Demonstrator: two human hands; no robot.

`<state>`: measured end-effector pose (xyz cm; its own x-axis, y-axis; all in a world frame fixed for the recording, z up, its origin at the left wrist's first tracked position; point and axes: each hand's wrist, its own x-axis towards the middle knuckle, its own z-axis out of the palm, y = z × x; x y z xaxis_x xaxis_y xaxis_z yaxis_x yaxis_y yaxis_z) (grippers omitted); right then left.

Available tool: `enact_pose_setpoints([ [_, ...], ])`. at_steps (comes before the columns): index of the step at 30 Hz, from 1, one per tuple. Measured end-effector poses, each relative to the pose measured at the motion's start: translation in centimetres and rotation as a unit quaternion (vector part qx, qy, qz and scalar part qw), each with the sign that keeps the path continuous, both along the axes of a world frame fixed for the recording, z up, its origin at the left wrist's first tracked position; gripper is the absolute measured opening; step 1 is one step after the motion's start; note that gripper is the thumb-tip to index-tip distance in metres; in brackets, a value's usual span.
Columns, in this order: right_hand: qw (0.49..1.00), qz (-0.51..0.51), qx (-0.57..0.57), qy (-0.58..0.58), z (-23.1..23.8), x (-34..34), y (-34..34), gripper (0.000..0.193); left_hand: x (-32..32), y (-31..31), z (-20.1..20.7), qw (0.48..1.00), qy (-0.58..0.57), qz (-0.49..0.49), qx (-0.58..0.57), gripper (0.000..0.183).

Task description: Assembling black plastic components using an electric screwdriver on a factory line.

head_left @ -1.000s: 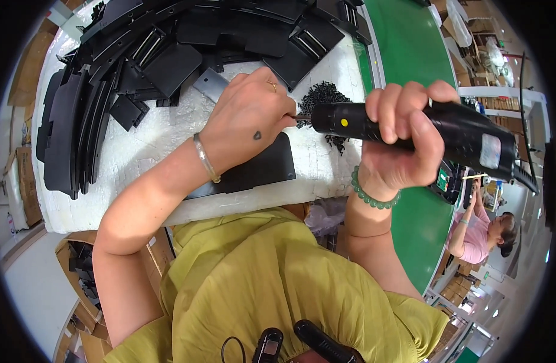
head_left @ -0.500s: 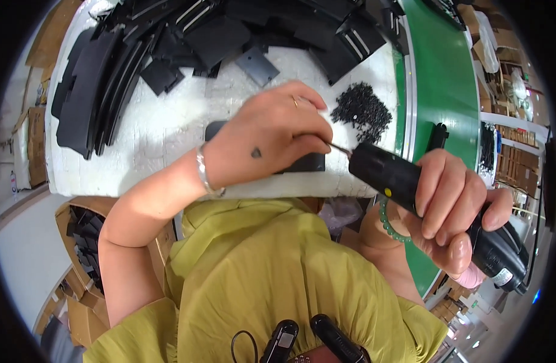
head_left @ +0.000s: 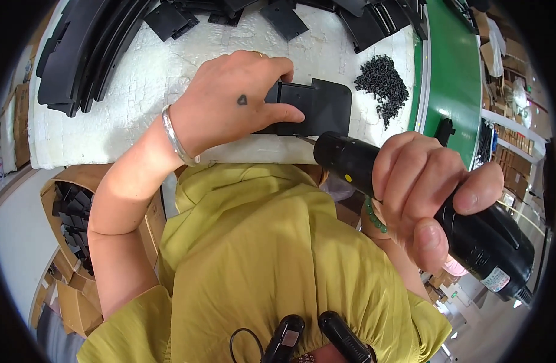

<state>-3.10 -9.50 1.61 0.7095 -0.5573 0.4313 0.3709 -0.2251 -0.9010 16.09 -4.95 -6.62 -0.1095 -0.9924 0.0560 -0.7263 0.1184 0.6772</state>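
Note:
My left hand (head_left: 232, 100) is closed on a flat black plastic part (head_left: 326, 107) lying on the white padded table surface, thumb on its face and fingers over the far edge. Part of the piece is hidden under that hand. My right hand (head_left: 426, 190) is wrapped round a black electric screwdriver (head_left: 350, 158), held slantwise with its bit toward the left. The bit's tip is at the near edge of the black part; whether a screw sits there is too small to tell.
A heap of small black screws (head_left: 382, 85) lies to the right of the part. Stacked long black panels (head_left: 87, 54) stand at the far left, more black pieces (head_left: 284, 19) along the back. A green surface (head_left: 450, 91) runs along the right. A cardboard box (head_left: 75, 218) holds black parts.
My left hand has moved left and now grips the black part, which shows more fully. The screwdriver has shifted left, bringing its bit from my left fingertips to the part's near edge.

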Motion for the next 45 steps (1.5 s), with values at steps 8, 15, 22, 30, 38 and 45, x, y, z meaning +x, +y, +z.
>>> enact_pose_setpoints([
  [8, 0.999, 0.018, -0.018, 0.021, 0.1, 1.4, 0.6, 0.031, -0.1, 0.0, -0.4, 1.000, 0.029, 0.001, -0.002, 0.036],
  [15, 0.986, 0.111, -0.068, 0.109, 1.5, 2.7, -0.4, 0.031, 0.1, 0.0, -1.0, 0.995, 0.096, -0.005, 0.002, 0.035],
  [22, 0.990, 0.099, -0.057, 0.088, 1.2, 2.6, 0.0, 0.031, -0.1, -0.2, -0.9, 0.995, 0.095, -0.003, -0.004, 0.035],
  [30, 0.996, 0.054, 0.052, -0.039, 0.4, 1.7, -0.1, 0.028, 0.0, -0.3, -1.0, 0.998, 0.059, 0.013, 0.000, 0.035],
  [38, 0.946, -0.284, 0.152, -0.035, -0.9, -0.3, -0.5, 0.064, -2.9, 0.8, 2.4, 0.792, 0.572, 0.206, -0.055, 0.047],
  [45, 0.931, -0.287, 0.209, 0.084, -2.0, -2.6, 0.8, 0.068, -5.0, 1.0, 4.9, 0.796, 0.599, 0.033, 0.081, 0.063],
])
